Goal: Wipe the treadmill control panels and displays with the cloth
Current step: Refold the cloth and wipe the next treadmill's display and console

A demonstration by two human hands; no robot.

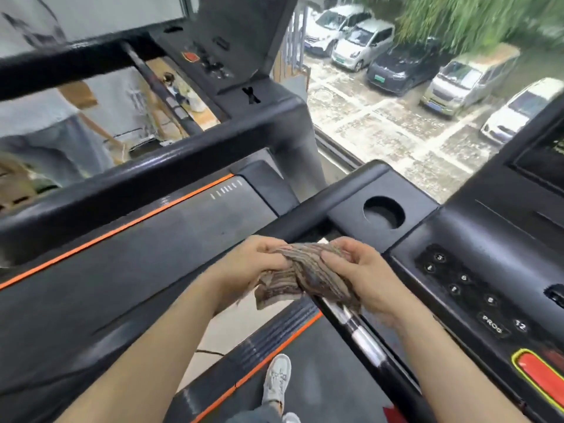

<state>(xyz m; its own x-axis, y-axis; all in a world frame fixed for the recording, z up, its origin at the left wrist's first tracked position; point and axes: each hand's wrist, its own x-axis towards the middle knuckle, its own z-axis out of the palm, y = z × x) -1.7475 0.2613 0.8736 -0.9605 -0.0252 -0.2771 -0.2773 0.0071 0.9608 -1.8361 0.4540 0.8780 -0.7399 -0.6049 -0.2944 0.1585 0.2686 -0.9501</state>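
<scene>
Parked cars (399,67) are showing through the window at upper right. At centre frame, the left hand (253,265) and right hand (364,277) are both gripping a bunched cloth (305,277), holding it over a handrail (363,334), just left of the button panel (476,288).

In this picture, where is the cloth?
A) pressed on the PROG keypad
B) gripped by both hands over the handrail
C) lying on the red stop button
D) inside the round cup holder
B: the left hand and the right hand both grip the cloth, bunched above the handrail.
</scene>
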